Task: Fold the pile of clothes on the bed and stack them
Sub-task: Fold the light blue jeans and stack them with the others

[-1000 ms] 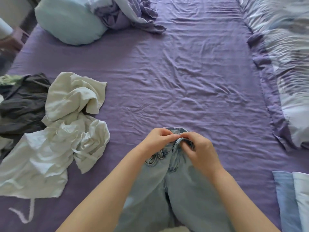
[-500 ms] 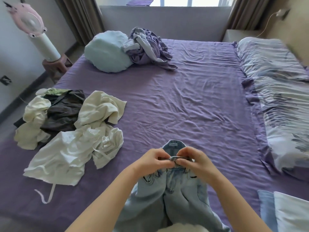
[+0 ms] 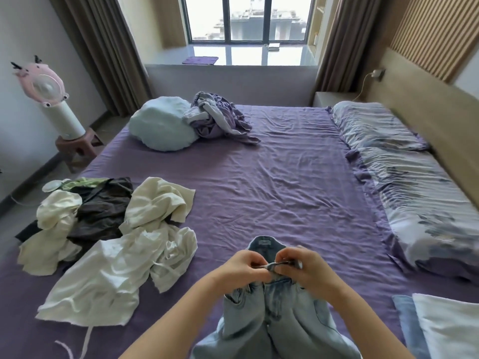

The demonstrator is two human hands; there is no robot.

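our left hand [image 3: 242, 266] and right hand [image 3: 305, 272] meet at the waistband of the light blue jeans [image 3: 274, 317], each with fingers curled and pinching the denim at the front closure; the fingertips of the two hands are almost touching. the jeans hang from that grip toward us, front side up, with the inside of the back waistband showing just beyond our knuckles. they sit at the near edge of the purple bed sheet [image 3: 272, 182].

to our left on the bed lies the unfolded pile of clothes [image 3: 108, 244]: a crumpled cream garment [image 3: 111, 275] nearest us with a loose tie trailing off it, another cream piece [image 3: 158, 203] behind it, a dark brown garment [image 3: 101, 208] beside that, and a bit of light green cloth [image 3: 85, 182] at the far edge of the pile. at the near right corner we see folded pieces, one white [image 3: 448, 327] lying over one blue [image 3: 407, 325].

farther off, a pale blue pillow [image 3: 160, 125] touches a rumpled lilac bundle [image 3: 220, 116]. patterned bedding [image 3: 404, 172] runs along the right side by the headboard [image 3: 435, 110]. a pink fan [image 3: 49, 86] stands on a stool [image 3: 77, 147] by the left wall, and a window [image 3: 246, 19] sits between brown curtains [image 3: 103, 47].
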